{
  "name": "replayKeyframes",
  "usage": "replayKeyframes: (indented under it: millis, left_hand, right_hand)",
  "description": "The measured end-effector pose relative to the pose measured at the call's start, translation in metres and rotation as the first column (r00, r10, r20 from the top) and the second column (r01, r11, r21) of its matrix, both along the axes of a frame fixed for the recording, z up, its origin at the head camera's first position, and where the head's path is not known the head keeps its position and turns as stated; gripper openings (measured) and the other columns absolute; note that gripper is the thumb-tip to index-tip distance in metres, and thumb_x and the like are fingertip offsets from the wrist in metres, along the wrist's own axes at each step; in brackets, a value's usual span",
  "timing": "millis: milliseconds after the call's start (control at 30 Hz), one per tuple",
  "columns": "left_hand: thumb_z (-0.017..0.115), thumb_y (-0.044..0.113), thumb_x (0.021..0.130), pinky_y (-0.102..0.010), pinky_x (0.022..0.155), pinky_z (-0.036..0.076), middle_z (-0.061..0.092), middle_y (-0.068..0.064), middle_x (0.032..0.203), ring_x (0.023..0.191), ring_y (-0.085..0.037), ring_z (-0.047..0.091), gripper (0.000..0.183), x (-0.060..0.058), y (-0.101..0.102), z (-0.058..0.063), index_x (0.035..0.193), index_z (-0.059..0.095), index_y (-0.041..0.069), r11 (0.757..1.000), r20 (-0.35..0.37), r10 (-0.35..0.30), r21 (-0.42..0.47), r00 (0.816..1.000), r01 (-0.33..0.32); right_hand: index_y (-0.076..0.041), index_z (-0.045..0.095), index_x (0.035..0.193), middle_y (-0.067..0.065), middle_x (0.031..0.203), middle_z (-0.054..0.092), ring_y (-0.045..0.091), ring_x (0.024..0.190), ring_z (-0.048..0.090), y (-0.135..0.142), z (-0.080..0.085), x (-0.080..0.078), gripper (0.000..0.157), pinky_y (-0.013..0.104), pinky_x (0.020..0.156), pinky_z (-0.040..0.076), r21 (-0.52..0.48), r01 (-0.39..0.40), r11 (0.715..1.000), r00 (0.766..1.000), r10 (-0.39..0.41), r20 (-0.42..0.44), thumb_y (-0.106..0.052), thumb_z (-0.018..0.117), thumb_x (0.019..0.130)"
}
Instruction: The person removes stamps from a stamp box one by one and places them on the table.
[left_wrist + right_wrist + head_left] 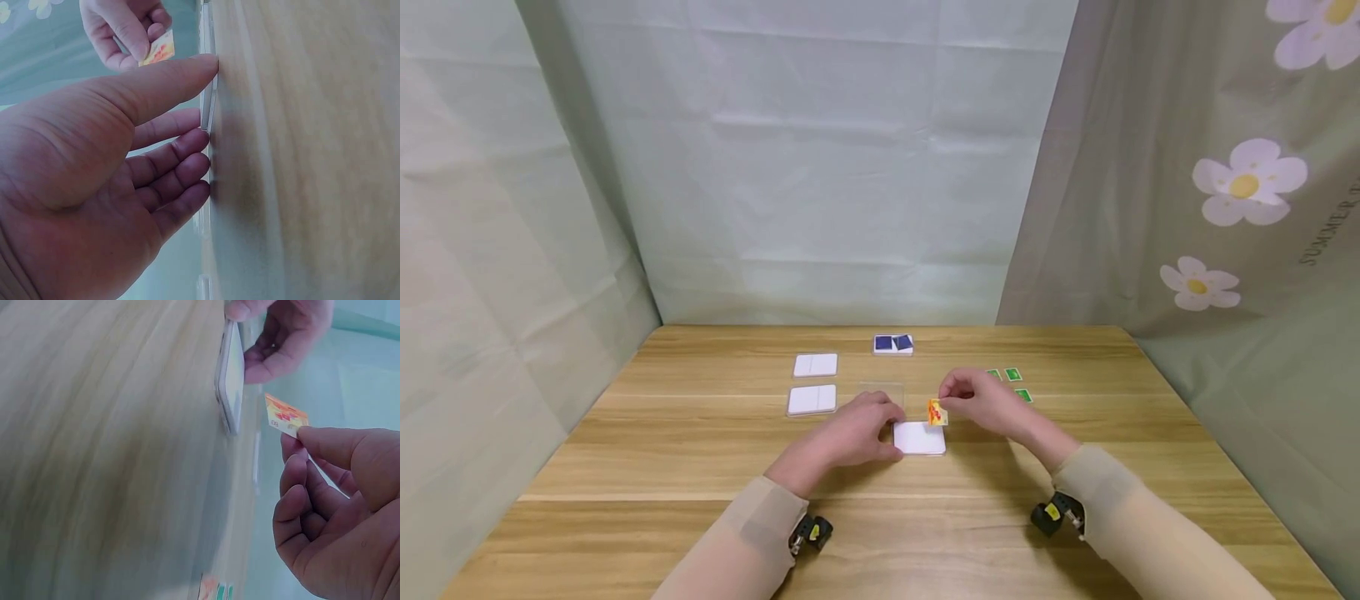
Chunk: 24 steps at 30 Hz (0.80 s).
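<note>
In the head view, my left hand [859, 429] holds the left end of a flat white case [919, 438] on the table, thumb at the near corner and a finger at the far one. In the left wrist view the thumb and fingers meet the edge of this case [207, 94]. My right hand [988, 402] pinches a small orange and yellow picture card [937, 412] by its edge, just above the case's far right corner. Thumb and index finger grip the card [286, 415] in the right wrist view; the card is tilted and apart from the case.
A transparent lid [882, 388] lies behind the left hand. Two white cases with a middle line [812, 400] lie to the left. Farther back is a case with two dark blue squares [892, 343]. Several small green cards [1013, 374] lie right of the right hand.
</note>
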<state>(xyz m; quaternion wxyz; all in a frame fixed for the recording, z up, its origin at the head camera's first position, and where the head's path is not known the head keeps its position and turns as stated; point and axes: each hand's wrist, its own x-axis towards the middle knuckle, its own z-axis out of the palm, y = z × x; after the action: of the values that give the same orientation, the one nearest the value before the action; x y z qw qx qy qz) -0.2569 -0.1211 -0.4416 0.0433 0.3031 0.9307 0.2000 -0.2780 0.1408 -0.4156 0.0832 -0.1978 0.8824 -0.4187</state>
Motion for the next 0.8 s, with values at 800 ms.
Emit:
replayKeyframes:
  millis: [800]
  left_hand:
    - [0.094,0.024,0.091,-0.042,0.101,0.054,0.069,-0.009,0.126,0.110,-0.023,0.059,0.046,0.000,0.000,0.000,0.129,0.077,0.006,1.000,-0.004,-0.004,-0.008,1.000,0.004]
  right_hand:
    - [-0.001,0.071,0.113,0.009,0.104,0.071,0.021,0.090,0.059,0.079,0.004,0.008,0.010,0.030,0.072,0.050,-0.026,0.099,0.995,0.994,-0.099,-0.034,-0.008,0.073,0.107]
